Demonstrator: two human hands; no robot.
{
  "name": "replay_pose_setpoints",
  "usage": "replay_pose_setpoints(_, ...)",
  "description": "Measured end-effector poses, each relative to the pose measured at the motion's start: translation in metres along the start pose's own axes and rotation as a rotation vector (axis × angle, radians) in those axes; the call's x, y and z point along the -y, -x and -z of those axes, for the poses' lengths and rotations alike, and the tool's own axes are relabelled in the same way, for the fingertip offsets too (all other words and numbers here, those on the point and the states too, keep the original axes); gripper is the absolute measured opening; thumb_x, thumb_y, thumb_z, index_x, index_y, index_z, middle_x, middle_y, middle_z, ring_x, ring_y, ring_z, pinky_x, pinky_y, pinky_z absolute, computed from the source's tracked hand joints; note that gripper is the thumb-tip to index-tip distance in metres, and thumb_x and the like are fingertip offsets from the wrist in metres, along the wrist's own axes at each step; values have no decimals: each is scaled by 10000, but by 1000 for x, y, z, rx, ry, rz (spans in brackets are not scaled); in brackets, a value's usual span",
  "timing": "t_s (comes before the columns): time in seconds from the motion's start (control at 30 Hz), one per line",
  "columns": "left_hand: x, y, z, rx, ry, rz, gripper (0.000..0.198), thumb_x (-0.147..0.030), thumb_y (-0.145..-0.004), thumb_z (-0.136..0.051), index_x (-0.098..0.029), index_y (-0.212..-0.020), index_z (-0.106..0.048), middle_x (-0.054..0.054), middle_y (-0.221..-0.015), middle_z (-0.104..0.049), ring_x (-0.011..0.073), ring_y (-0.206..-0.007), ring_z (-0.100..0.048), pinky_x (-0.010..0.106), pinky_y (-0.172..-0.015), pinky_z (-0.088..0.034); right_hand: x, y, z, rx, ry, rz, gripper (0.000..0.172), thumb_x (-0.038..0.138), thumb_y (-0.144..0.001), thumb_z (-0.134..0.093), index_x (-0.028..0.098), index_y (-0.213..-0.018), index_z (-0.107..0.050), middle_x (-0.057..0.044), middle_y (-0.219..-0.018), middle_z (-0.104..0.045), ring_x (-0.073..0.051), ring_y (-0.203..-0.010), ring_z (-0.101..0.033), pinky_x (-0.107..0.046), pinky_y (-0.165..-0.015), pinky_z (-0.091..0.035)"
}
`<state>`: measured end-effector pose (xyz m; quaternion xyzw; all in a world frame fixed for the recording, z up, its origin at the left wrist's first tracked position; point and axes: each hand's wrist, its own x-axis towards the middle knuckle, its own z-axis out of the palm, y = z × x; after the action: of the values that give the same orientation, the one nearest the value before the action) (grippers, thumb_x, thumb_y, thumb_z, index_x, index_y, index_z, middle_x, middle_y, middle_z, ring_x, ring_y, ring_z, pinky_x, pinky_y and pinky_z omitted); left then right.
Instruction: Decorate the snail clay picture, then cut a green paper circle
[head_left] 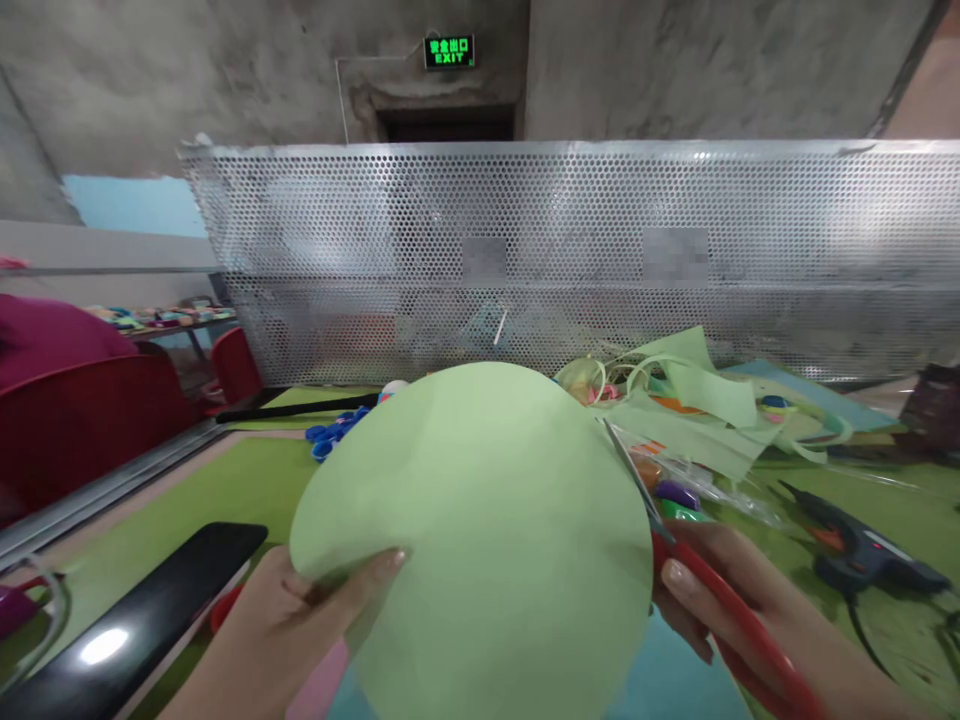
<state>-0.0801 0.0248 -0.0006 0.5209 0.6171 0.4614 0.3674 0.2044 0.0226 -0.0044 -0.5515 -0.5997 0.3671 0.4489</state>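
Observation:
A large rounded sheet of pale green paper (487,530) is held up in the middle. My left hand (322,610) pinches its lower left edge, with the thumb lying on the front and the other fingers behind. In my right hand (720,590) is a pair of scissors with red handles (750,640), my fingers wrapped round them. Their metal blades point up and left along the paper's right edge. Beneath the paper, blue sheets (675,670) and a bit of pink show.
A black phone-like slab (142,620) lies at left, blue caps (334,432) behind the paper. Green paper scraps (697,400) and a black glue gun (862,550) are at right. A perforated metal screen (570,250) stands behind. A person in magenta (60,340) is far left.

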Motion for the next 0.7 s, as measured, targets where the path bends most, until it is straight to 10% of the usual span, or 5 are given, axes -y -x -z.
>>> replay_pose_setpoints(0.7,-7,5,-6,-20,-1,-16,365,-548,-638,-637,-268,-854,-729,6,-851,-749,233,-848,-685,243,-684,-560,-7,-1,5,-24,65,101,452,616,-758,-514,211,-925,-625,18,-530,-491,-156,-495,-481,-299,-520,-467)
